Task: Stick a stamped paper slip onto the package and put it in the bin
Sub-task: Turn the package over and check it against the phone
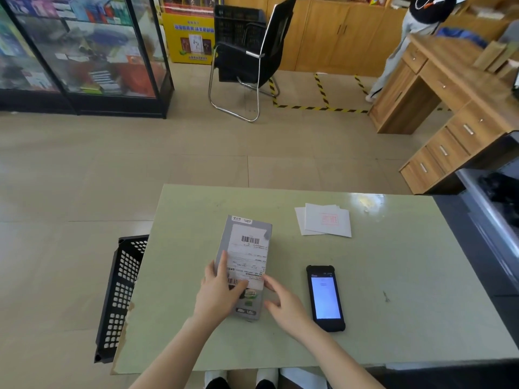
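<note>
The task looks to be at its start: the package (243,265) carries only its printed shipping label, and no stamped slip is stuck to it as far as can be seen. The slips (325,220) lie in a small fanned pile toward the far right part of the table (393,276), well apart from the package, the top one showing a faint red square stamp. Picking up a slip, sticking it on, and dropping the package into the bin all appear to be left. The package lies flat near the middle of the table, closer to the near edge, its long side running away from the person. It is a slim grey box with a white label covering most of its top face, a barcode near the far end, and some green print at the near end. The left hand (222,293) rests on its near left part, fingers spread and pressing, not closed. The right hand (283,301) is open, fingertips at the box's right edge. A phone (325,297) with a lit screen lies just right of that hand. The black perforated bin (120,296) stands off the table's left edge.
</note>
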